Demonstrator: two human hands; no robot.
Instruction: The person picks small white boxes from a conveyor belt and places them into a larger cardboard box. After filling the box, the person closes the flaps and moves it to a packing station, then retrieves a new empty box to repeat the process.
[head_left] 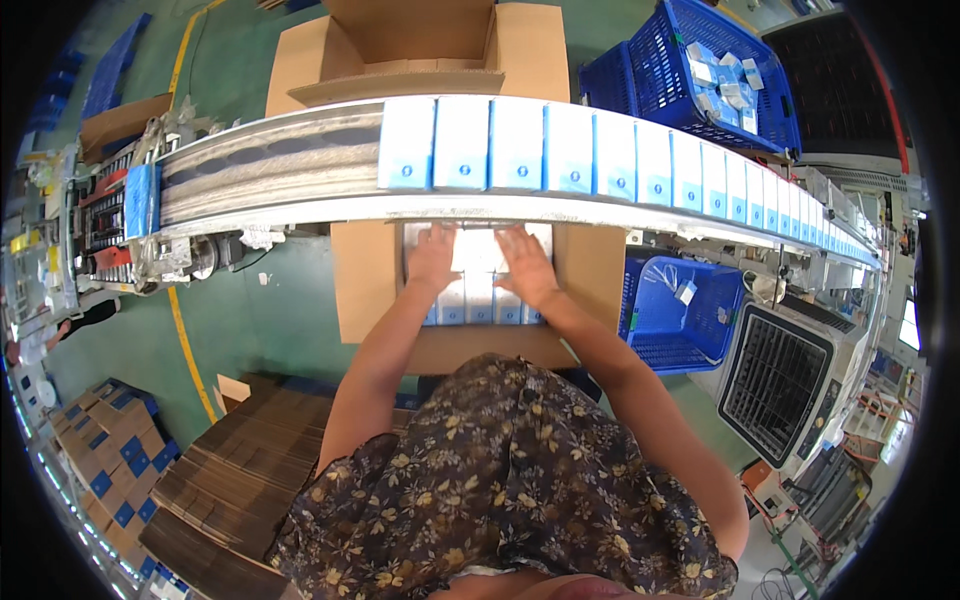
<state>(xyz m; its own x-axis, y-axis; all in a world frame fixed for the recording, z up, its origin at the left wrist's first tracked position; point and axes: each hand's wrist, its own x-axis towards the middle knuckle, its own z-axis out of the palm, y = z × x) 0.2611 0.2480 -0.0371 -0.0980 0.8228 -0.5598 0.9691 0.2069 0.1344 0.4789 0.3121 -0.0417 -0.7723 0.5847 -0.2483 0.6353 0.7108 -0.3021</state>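
Both hands reach into an open cardboard carton (366,285) below the conveyor. Small white-and-blue boxes (482,290) stand packed inside it in rows. My left hand (432,262) lies on the boxes at the left, fingers stretched toward the conveyor. Opposite, my right hand (526,266) rests on them with its fingers spread. Between the two hands the white box tops show. The conveyor's edge partly covers the carton's far side, close to my fingertips.
Across the front runs a conveyor (270,165), carrying a long line of white-and-blue boxes (520,145). Another open carton (415,85) stands beyond it. Blue crates (680,345) sit at right, near a grey machine with a grille (778,370). Flattened cardboard (235,470) is stacked at lower left.
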